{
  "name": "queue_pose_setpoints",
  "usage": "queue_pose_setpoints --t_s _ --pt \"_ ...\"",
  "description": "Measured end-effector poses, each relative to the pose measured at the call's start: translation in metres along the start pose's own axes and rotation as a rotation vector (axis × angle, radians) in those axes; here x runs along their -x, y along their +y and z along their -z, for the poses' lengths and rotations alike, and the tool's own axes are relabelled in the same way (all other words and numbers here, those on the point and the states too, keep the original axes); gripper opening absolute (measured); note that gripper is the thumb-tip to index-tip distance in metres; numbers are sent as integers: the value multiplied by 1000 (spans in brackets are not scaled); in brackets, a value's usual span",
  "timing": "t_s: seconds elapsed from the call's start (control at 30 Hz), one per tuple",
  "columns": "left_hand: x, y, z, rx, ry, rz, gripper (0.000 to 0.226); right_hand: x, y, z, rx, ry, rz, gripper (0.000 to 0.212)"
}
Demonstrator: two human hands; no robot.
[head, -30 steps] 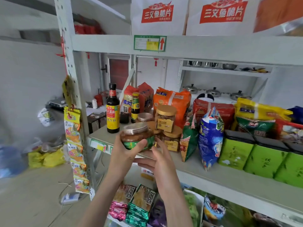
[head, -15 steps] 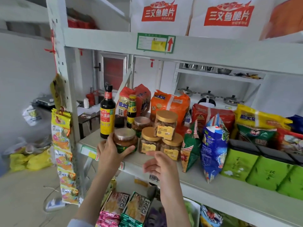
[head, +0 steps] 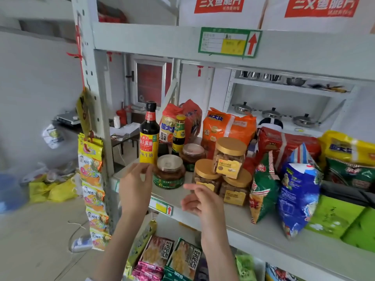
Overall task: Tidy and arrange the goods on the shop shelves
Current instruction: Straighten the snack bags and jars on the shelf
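Observation:
A short glass jar (head: 169,173) with a clear lid and a green label stands near the front left of the grey shelf (head: 263,230). My left hand (head: 135,188) hovers just left of it, fingers loosely curled, holding nothing. Lower and to the jar's right, my right hand (head: 200,200) is relaxed with a finger pointing left, also empty. Behind the jar stand a tall soy sauce bottle (head: 149,134), a smaller bottle (head: 179,134) and a second jar (head: 192,154). Three gold-lidded snack jars (head: 227,159) are stacked to the right.
Snack bags (head: 298,189) and green boxes (head: 334,218) fill the shelf's right side. A strip of yellow packets (head: 92,191) hangs on the left upright. More packets (head: 178,258) lie on the shelf below. White boxes (head: 219,9) stand on the upper shelf.
My left hand set the green-label jar down on the shelf and let go of it. My right hand drew back from the jar.

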State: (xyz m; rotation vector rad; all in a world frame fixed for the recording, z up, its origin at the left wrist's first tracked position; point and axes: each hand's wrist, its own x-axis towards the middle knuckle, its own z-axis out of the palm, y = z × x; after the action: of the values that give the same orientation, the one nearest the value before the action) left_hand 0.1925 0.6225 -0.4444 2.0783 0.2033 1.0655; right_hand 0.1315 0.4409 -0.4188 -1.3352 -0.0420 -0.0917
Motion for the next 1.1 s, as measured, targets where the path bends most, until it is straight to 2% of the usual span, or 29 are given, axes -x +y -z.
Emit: queue_pose_setpoints --t_s 0.17,0.23,0.33,0.4,0.57,0.87,1.0,1.1 --pt "-20 -2 14 72 70 73 13 -8 8 -9 -10 12 3 28" --pt "-34 -4 8 91 54 112 32 -10 11 -10 -25 27 -1 24" --pt "-62 -9 -4 125 -74 150 76 -13 14 -8 -33 52 -15 24" --pt "-75 -9 -12 161 -149 155 89 -14 15 -7 -44 68 -28 30" --pt "-90 -6 -30 262 -199 215 78 -15 13 -4 -49 101 -34 46" --pt "-44 5 42 686 -167 275 49 -30 20 -15 -59 8 38 41" --pt "-37 18 73 951 -269 467 31 -33 17 -47 27 -94 84 38" --pt "-36 31 84 1143 -400 664 51 -33 13 -78 88 -148 142 33"
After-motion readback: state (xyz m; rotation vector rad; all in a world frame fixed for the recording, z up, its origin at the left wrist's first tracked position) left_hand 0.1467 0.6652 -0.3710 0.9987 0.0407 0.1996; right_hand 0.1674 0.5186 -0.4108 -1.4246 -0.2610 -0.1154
